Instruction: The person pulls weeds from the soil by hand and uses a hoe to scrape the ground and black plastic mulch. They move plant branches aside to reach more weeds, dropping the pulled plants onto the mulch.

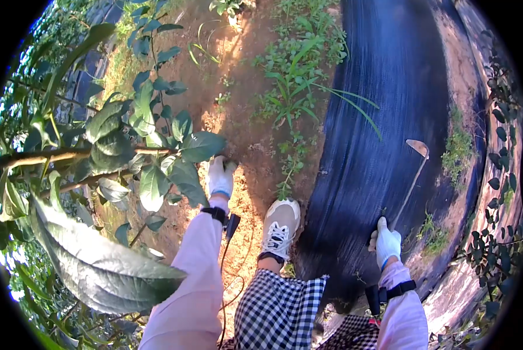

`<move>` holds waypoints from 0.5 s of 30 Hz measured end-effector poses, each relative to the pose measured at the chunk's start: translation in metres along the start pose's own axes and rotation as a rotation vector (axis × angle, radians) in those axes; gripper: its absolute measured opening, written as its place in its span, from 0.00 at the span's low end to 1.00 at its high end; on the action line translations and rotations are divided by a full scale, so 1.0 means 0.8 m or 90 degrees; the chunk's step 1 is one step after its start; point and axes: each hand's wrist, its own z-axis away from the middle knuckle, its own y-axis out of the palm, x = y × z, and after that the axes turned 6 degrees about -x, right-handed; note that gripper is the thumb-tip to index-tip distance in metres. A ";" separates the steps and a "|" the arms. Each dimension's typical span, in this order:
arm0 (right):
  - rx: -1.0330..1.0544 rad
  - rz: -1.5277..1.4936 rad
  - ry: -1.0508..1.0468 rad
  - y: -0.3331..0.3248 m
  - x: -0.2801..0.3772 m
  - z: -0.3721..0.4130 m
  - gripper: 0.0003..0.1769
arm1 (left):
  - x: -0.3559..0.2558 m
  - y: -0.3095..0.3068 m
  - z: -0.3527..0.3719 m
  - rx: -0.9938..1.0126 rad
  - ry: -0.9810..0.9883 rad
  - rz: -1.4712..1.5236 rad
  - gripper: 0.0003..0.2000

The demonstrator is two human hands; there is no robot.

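Note:
My left hand point(220, 177), in a white glove, is low over the bare soil beside the leafy branch point(150, 151). Its fingers look curled together, and whatever they hold, if anything, is hidden. My right hand point(387, 245), also gloved in white, is closed around the near end of a thin-handled weeding hoe point(412, 185). The hoe's small, light-brown blade points away from me, over the black plastic ground sheet point(372, 116). Leafy weeds point(299, 76) grow along the left edge of that sheet.
A large leaf point(104, 262) hangs close to the camera at lower left. My shoe point(281, 227) stands on soil at the sheet's edge. A cable point(222, 291) runs beside my left sleeve. More weeds point(459, 149) and a dark-leaved shrub point(495, 251) are on the right.

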 end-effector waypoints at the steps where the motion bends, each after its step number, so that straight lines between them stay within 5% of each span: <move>1: -0.003 -0.009 -0.008 0.001 -0.001 -0.002 0.23 | 0.013 0.007 -0.006 -0.007 -0.003 0.026 0.14; 7: 0.007 -0.008 -0.005 -0.001 0.000 -0.002 0.23 | 0.075 0.005 0.000 -0.117 -0.149 0.215 0.14; 12: -0.003 0.001 0.000 -0.001 0.002 -0.002 0.23 | 0.029 0.000 -0.020 -0.172 0.087 -0.097 0.13; 15: -0.003 0.007 -0.002 -0.001 0.006 0.003 0.23 | 0.065 0.009 -0.046 -0.092 0.125 -0.089 0.11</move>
